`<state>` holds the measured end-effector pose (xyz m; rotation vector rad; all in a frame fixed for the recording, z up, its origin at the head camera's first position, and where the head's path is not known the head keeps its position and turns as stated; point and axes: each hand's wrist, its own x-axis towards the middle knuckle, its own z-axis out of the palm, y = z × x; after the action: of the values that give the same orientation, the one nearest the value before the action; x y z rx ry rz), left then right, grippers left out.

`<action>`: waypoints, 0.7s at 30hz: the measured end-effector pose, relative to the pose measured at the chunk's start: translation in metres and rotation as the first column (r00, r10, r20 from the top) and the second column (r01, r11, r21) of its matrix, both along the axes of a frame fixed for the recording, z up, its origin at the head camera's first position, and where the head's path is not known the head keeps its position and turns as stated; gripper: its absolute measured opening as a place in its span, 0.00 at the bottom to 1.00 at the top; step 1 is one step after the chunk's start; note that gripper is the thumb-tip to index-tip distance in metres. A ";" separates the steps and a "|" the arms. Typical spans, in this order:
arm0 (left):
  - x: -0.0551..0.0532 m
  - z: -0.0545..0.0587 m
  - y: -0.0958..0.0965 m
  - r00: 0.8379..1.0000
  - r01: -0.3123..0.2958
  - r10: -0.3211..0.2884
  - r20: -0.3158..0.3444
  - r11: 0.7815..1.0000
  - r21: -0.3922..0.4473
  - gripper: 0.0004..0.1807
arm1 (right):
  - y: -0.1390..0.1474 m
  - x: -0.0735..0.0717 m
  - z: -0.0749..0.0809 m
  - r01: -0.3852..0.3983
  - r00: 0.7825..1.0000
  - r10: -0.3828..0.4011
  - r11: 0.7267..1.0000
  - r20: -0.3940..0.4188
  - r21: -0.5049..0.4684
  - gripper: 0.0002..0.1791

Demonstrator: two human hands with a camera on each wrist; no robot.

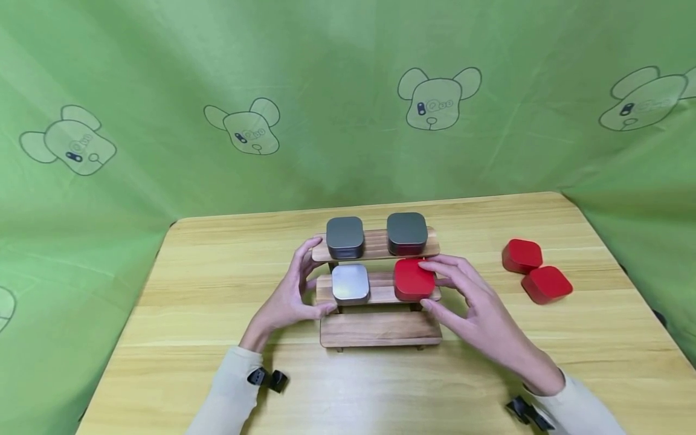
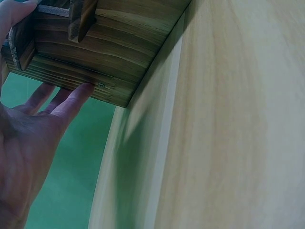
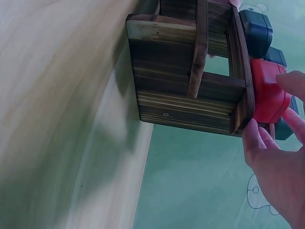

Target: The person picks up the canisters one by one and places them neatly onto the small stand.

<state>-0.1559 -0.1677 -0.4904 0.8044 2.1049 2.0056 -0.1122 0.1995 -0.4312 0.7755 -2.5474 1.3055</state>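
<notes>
A three-step wooden stand (image 1: 380, 329) rests on the table, its lowest step bare. My left hand (image 1: 288, 296) grips the stand's left side, the thumb by the middle step's front edge and the fingers behind. In the left wrist view, those fingers (image 2: 78, 98) touch the wood. On the middle step, a red square tin (image 1: 414, 281) sits at the right end. My right hand (image 1: 484, 308) holds this tin between thumb and fingers, with other fingers against the step's end in the right wrist view. A silver tin (image 1: 350, 283) shares that step.
Two dark grey tins (image 1: 345, 235) stand apart on the top step. Right of the stand, two more red tins (image 1: 522, 255) lie close together on the wooden table (image 1: 228, 260). A green curtain (image 1: 337, 175) with printed bear heads hangs behind the table.
</notes>
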 end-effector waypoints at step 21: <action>0.000 0.000 -0.001 1.000 -0.013 0.013 -0.002 1.000 -0.014 0.69 | 0.005 0.004 0.000 -0.001 0.998 0.015 0.978 0.066 -0.207 0.39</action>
<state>-0.1559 -0.1685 -0.4902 0.7919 2.1283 1.9954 -0.1087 0.2042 -0.4317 0.7110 -2.4074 1.5940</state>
